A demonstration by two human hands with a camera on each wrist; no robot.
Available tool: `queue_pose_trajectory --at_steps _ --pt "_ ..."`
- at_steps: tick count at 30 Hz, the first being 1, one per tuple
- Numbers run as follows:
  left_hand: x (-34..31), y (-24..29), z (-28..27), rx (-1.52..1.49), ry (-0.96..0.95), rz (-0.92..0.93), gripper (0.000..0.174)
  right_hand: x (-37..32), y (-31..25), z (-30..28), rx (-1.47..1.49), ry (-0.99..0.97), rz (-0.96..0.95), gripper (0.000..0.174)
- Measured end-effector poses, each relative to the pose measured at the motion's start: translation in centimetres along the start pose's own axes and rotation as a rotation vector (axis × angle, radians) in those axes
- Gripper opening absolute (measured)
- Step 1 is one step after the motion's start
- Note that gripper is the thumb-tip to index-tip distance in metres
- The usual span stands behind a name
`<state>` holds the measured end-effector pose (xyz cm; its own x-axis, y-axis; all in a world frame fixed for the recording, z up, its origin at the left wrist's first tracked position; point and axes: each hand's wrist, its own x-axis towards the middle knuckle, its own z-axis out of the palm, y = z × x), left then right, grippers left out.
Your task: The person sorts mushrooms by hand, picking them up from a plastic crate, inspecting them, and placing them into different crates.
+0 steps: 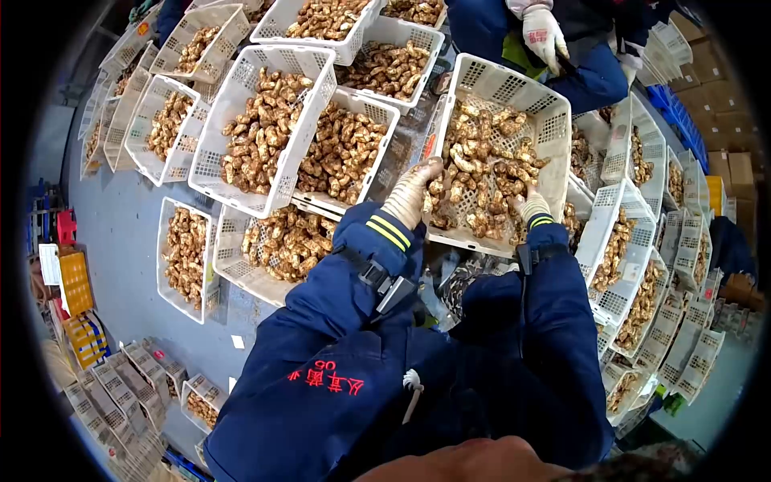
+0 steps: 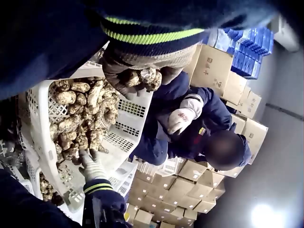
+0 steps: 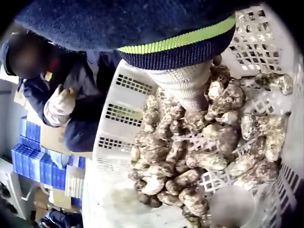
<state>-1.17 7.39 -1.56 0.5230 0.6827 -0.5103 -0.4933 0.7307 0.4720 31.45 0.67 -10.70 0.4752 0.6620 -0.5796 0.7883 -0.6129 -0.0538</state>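
Note:
Brown-and-white knobbly mushrooms lie in a white perforated crate. At the crate's left side, my gloved left hand holds several mushrooms, which show between the fingers of the left hand in the left wrist view. My gloved right hand reaches over the near right edge; in the left wrist view the fingers of this right hand are extended and touch mushrooms. The right wrist view has the right hand pointing down into the pile, its fingertips partly hidden.
More crates of mushrooms stand stacked at the left, and others at the right. Across from me sits a person in dark clothes with white gloves. Cardboard boxes and blue packs are piled behind that person.

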Motion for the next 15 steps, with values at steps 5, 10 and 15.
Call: queue_pose_trajectory --at_steps 5,10,15 --pt "0.1 0.1 0.1 0.057 -0.016 0.001 0.021 -1.6 -3.3 2.9 -0.204 -0.023 -0.165 0.09" --pt "0.9 -0.7 -0.3 0.078 0.088 0.018 0.024 -8.2 -7.7 1.2 -0.159 -0.334 -0.412 0.078" --pt "1.3 -0.9 -0.7 0.132 0.138 0.01 0.028 -2.8 -5.2 1.0 -0.2 -0.193 -0.42 0.046"
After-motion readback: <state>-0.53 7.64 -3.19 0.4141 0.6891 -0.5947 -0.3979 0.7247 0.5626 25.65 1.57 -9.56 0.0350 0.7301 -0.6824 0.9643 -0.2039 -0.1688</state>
